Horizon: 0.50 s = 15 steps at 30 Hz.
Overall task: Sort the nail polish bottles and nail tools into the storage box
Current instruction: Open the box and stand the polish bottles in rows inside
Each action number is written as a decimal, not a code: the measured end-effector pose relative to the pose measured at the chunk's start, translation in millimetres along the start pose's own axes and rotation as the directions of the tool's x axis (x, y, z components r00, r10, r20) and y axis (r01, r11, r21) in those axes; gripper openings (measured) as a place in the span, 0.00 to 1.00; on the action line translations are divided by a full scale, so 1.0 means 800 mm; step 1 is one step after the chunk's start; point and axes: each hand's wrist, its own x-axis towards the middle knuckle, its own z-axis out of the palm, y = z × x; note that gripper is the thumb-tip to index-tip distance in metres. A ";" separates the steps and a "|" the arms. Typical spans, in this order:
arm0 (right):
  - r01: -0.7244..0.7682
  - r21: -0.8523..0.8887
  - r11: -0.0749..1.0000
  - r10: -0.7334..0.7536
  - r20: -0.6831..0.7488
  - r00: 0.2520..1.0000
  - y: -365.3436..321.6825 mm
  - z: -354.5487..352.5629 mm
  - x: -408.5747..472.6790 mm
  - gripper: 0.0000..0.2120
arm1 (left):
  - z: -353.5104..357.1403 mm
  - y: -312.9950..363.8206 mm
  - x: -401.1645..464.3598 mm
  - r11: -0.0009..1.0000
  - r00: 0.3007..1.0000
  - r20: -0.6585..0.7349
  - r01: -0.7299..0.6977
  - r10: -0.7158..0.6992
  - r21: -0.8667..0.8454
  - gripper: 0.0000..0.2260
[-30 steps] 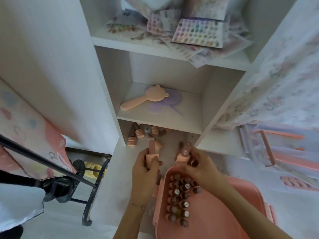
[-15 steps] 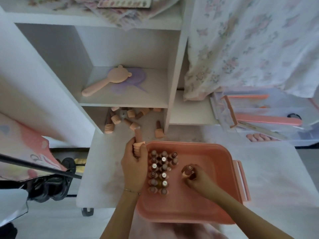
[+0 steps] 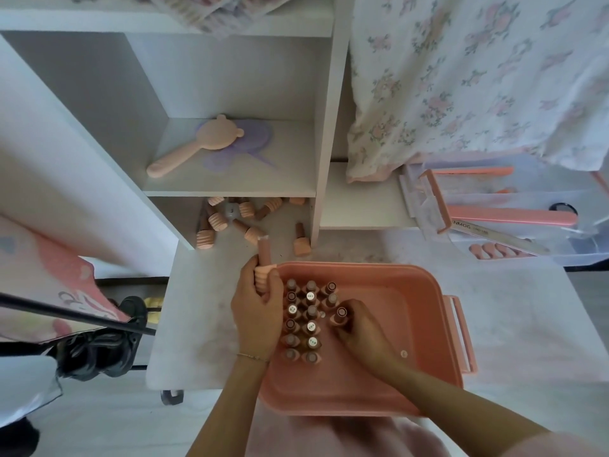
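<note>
A pink storage box [image 3: 425, 324] sits on the white table in front of me. Several nail polish bottles [image 3: 304, 319] stand upright in rows in its left part. My right hand [image 3: 361, 328] is inside the box, closed on one bottle [image 3: 339, 316] that stands at the right edge of the rows. My left hand [image 3: 258, 308] rests at the box's left rim and grips another bottle [image 3: 263, 258], its cap pointing away from me. More loose bottles [image 3: 230, 219] lie in the lowest shelf opening, and one [image 3: 301, 242] stands near the shelf post.
A white shelf unit [image 3: 230, 189] rises behind the box, with a pink bear-shaped brush [image 3: 194, 143] on its middle shelf. Nail files and a clear lidded container [image 3: 494, 216] lie at the right under a floral cloth [image 3: 478, 77]. A dark stand [image 3: 99, 338] is at the left.
The view dropped from the shelf to the box. My right hand carried its bottle down into the box and set it against the rows. My left hand stayed at the rim with its bottle.
</note>
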 end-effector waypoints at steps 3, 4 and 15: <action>0.029 0.034 0.999 -0.029 0.021 0.999 0.002 0.000 -0.002 0.09 | 0.000 -0.001 0.000 1.000 1.000 0.001 0.004 -0.004 -0.011 0.13; 0.041 0.043 0.998 -0.042 0.020 0.999 0.004 0.000 -0.002 0.09 | 0.000 -0.001 0.001 1.000 1.000 0.003 0.003 -0.003 -0.013 0.13; 0.083 0.109 0.991 -0.079 -0.048 0.996 0.001 0.006 0.001 0.10 | 0.000 -0.004 0.002 0.999 1.000 0.006 -0.004 0.004 -0.036 0.12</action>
